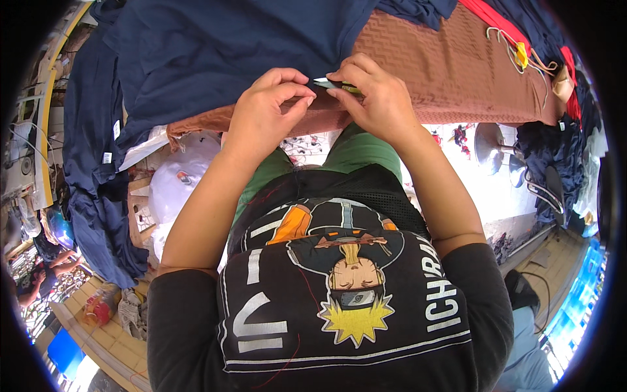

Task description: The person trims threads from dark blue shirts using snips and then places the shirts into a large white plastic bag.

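Observation:
My right hand (377, 91) is closed round a small pair of thread snips (324, 83). Their short pointed blades face left, and a bit of yellowish handle shows between my fingers. Close by on the left, my left hand (271, 104) has its thumb and fingertips drawn together in a pinch. Whatever lies between those fingertips is too small or hidden to make out. Both hands are above the near edge of navy blue cloth (228, 49), which is spread over a brown patterned cover (424, 62). The snips' tips point toward my left fingertips.
At the right of the brown cover lie cords with a yellow piece (521, 55) and a red strip (486, 16). Navy cloth hangs down at the left beside a white plastic bag (179, 176). A standing fan (490, 149) is at the right; another person (42, 281) sits far left.

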{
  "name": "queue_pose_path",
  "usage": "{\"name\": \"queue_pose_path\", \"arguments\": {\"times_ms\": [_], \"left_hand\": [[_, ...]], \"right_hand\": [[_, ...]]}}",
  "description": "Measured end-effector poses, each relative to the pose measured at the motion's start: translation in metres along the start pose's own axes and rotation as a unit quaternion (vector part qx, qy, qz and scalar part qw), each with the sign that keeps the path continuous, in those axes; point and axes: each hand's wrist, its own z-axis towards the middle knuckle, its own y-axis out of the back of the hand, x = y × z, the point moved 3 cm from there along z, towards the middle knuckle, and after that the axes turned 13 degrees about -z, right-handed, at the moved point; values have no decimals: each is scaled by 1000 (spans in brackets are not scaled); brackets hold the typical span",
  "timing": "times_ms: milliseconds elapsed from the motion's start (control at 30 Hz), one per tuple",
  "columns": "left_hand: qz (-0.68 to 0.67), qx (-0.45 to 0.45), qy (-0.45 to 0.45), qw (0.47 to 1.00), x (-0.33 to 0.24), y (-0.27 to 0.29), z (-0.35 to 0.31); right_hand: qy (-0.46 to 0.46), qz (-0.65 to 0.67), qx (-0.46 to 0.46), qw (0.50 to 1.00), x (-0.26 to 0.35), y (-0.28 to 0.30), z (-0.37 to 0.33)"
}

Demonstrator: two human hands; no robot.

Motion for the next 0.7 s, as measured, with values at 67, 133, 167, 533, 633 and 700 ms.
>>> {"name": "queue_pose_path", "arguments": {"times_ms": [67,133,167,533,633,700], "left_hand": [[55,40,-82,994,-12,7,3],[48,126,-140,981,-30,24,7],[11,194,-158,968,-42,39,11],[121,77,-79,986,-28,21,13],[224,26,-197,954,-11,-7,25],[200,26,-191,961,-3,-14,37]], "right_hand": [[-11,0,-3,1000,-1,0,4],[-20,0,-17,1000,-8,6,8],[-29,-2,-43,999,-15,11,10],[-33,118,188,974,-45,15,-49],[-18,-41,358,933,-58,-42,-86],[-23,-147,381,912,-83,-90,-106]]}}
